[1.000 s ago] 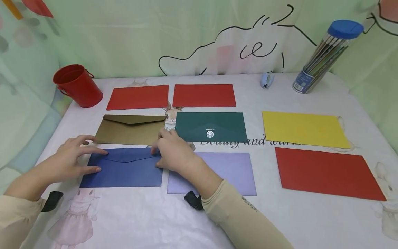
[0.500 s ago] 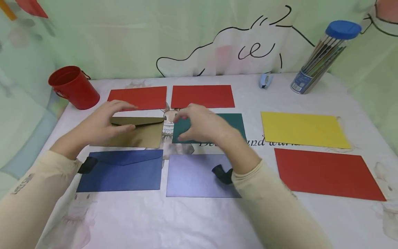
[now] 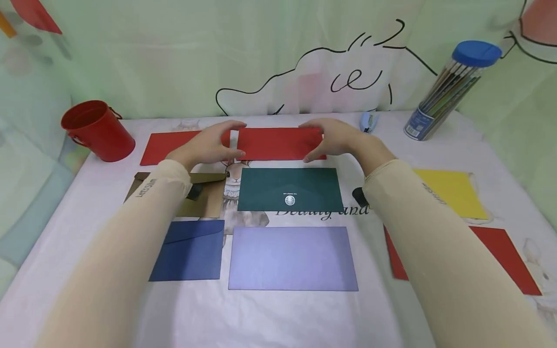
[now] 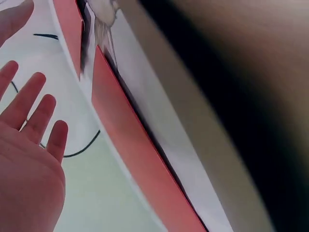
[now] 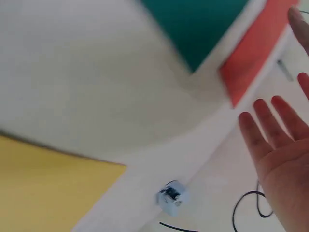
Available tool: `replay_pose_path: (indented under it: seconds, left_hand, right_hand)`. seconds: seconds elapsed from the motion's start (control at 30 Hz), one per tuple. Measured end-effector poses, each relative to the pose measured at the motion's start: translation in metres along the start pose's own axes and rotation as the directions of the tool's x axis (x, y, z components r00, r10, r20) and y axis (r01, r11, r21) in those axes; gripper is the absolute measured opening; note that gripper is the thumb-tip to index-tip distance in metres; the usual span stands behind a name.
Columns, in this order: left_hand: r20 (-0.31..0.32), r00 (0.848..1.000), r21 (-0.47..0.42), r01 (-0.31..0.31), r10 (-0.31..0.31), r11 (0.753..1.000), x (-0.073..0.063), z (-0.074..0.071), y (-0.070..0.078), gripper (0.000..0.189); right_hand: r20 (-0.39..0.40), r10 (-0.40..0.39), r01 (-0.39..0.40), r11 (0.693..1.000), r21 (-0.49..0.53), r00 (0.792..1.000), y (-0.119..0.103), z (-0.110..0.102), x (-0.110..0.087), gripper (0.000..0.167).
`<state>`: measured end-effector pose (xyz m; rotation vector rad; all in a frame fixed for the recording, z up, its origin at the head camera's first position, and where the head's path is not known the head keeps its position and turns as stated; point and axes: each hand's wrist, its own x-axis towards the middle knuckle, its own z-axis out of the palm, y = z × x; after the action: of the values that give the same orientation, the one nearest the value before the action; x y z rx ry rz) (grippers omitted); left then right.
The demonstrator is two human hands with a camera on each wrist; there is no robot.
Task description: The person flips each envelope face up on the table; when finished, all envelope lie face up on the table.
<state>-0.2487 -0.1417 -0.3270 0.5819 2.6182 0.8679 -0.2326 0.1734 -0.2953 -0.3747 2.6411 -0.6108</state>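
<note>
Red envelope point(image 3: 278, 144) lies on tablecloth point(image 3: 287, 319) near curtain point(image 3: 152, 67).

The red rectangular paper envelopes point(image 3: 278, 144) look smooth and matt; the lavender rectangular paper envelope point(image 3: 293, 260) has a faint sheen. The red round metal-looking bucket point(image 3: 103, 135) is glossy, the blue round plastic lid point(image 3: 476, 53) smooth.

Soft bright light; faint shadows on tablecloth point(image 3: 287, 316); wrist views partly blurred

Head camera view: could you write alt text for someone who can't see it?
A person's open left hand and right hand frame a flat red rectangle on a table. Nearer lie a green rectangle and a lilac rectangle.
</note>
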Motion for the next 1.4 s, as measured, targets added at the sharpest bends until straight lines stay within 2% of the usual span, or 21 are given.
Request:
replay_pose_path:
  seconds: [0.13, 0.4, 0.6, 0.8, 0.9, 1.17, 1.23, 1.4]
  left_hand:
    - [0.034, 0.999, -0.04, 0.04, -0.039, 0.998, 0.014, 0.006, 0.004, 0.081]
    - [0.105, 0.992, 0.035, 0.063, -0.067, 0.997, 0.03, 0.012, 0.003, 0.092]
    - [0.132, 0.991, 0.04, 0.029, -0.034, 0.999, 0.032, 0.014, 0.002, 0.089]
    - [0.13, 0.991, 0.085, 0.014, -0.025, 0.996, 0.032, 0.014, -0.001, 0.094]
    - [0.129, 0.992, 0.089, 0.006, -0.017, 0.996, 0.03, 0.014, -0.001, 0.096]
    - [0.125, 0.992, 0.232, -0.054, 0.025, 0.971, 0.033, 0.009, 0.001, 0.09]
    - [0.125, 0.992, 0.22, -0.055, 0.028, 0.974, 0.034, 0.008, 0.001, 0.089]
    - [0.114, 0.993, 0.045, -0.013, 0.008, 0.999, 0.031, 0.002, -0.001, 0.086]
  right_hand:
    - [0.017, 0.029, -0.029, 1.0, 0.001, 0.999, 0.007, 0.002, 0.007, 0.092]
    - [0.054, 0.043, -0.041, 0.998, -0.039, 0.998, 0.014, 0.002, 0.016, 0.088]
    - [0.063, 0.018, -0.014, 0.998, -0.06, 0.998, 0.026, 0.006, 0.016, 0.083]
    - [0.046, -0.006, 0.007, 1.0, -0.025, 0.999, 0.036, 0.01, 0.014, 0.082]
    - [0.044, -0.021, 0.023, 0.999, -0.041, 0.999, 0.039, 0.013, 0.013, 0.081]
    - [0.044, -0.084, 0.088, 0.991, -0.1, 0.995, 0.034, 0.016, 0.009, 0.084]
    - [0.045, -0.098, 0.103, 0.988, -0.118, 0.994, 0.034, 0.016, 0.008, 0.087]
    - [0.002, -0.179, 0.176, 0.97, -0.17, 0.984, 0.035, 0.015, 0.002, 0.083]
